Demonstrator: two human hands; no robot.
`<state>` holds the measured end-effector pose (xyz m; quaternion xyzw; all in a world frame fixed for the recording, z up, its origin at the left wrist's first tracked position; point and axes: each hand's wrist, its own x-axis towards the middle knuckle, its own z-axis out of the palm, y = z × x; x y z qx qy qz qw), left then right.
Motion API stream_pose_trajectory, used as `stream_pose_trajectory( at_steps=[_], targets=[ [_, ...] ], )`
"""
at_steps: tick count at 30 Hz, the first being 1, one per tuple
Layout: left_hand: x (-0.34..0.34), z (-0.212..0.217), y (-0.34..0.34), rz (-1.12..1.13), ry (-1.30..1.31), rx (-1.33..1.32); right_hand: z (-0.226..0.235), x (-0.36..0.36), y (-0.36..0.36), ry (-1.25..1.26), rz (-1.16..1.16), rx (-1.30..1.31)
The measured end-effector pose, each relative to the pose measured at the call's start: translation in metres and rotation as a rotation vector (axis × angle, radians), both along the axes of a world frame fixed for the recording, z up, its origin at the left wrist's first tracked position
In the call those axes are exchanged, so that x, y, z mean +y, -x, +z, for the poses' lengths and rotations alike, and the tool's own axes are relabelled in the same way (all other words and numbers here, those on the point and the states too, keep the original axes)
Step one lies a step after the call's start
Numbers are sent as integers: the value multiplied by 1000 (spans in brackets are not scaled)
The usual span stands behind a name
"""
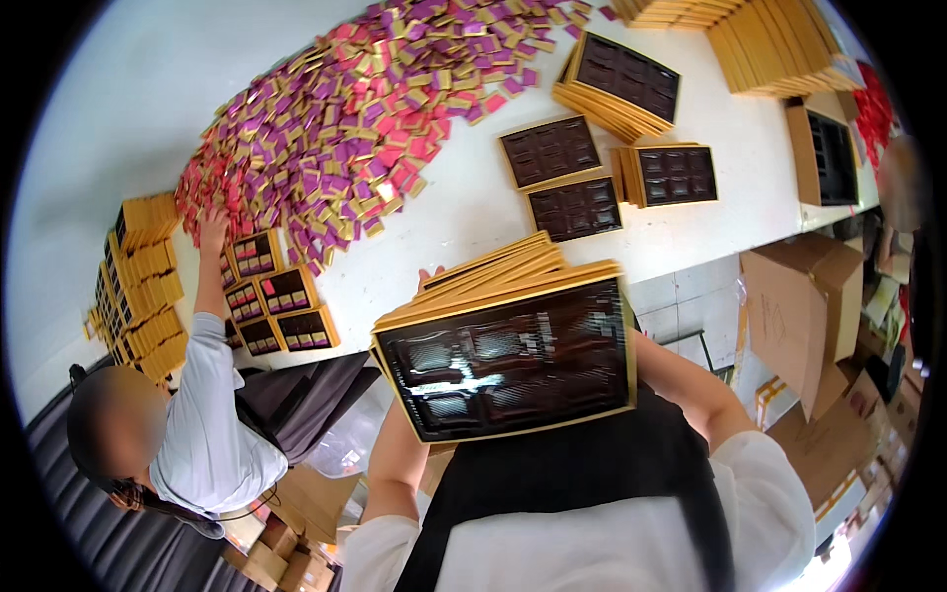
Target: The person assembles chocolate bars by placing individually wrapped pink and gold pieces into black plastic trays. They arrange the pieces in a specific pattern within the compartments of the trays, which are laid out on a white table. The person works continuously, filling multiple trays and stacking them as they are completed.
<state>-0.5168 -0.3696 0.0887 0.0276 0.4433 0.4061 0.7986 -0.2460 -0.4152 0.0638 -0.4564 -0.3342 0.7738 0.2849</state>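
A thick stack of gold-edged boxes with dark brown moulded trays (508, 360) is held up tilted in front of my black apron. Fingertips of my left hand (431, 276) show past the stack's far left side, closed round it. My right forearm (681, 380) runs up to the stack's right side; the right hand itself is hidden behind the boxes, supporting them. Beyond the stack, two single tray boxes (550, 152) lie flat side by side on the white table (434, 222). A short leaning pile of the same boxes (676, 176) sits just right of them.
A big heap of small purple, red and gold wrapped pieces (345, 128) covers the table's far left. At left, a co-worker's hand (212, 229) reaches into it beside partly filled boxes (276, 291). More gold box stacks (779, 44) stand far right; cardboard cartons (804, 306) are below.
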Motion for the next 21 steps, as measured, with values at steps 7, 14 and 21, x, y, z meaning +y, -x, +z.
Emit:
stream_pose_trajectory(
  at_steps=[7, 14, 21],
  targets=[
    [89, 38, -196, -377, -122, -180, 63, -49, -184, 53, -466, -171],
    [187, 60, -431, -624, -214, -228, 54, 1, -351, -73, -947, -219],
    [295, 20, -542, -600, -212, -28, -29, 103, -455, -77, -978, 8]
  ],
)
